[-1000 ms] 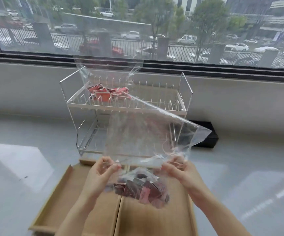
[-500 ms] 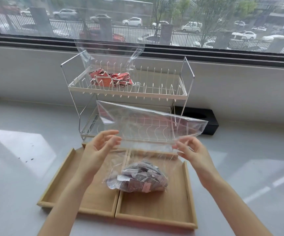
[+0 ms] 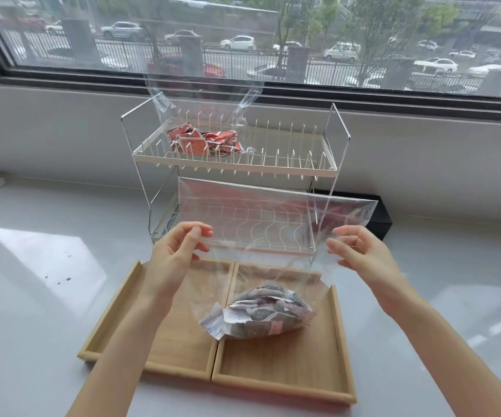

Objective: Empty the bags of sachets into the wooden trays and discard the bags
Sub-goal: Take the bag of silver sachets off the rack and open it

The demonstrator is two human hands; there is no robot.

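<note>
Since a second ago you have lowered the clear bag (image 3: 261, 236) until its loaded bottom sits down in the right wooden tray (image 3: 285, 368), and your grip has climbed up the film toward the mouth. Your left hand (image 3: 174, 257) now pinches the bag's left edge between thumb and fingertips, and your right hand (image 3: 360, 251) pinches the right edge the same way, so the open top stands stretched between them in front of the wire rack (image 3: 234, 164). Down below, the grey and pink sachets (image 3: 261, 314) lie heaped in the bag's bottom corner, resting on the right tray just beside the divider with the left wooden tray (image 3: 117, 326), which holds nothing yet. Expect the film to be thin, limp and slippery, with all the weight in that loose heap; it will likely shift and slump as you tip. To empty it, a hold on the bottom corners under the sachets looks better than the mouth, so they slide out. Further back, a second clear bag (image 3: 204, 121) with red sachets (image 3: 201, 141) waits on the rack's top shelf, above the pale surface (image 3: 47, 296).
</note>
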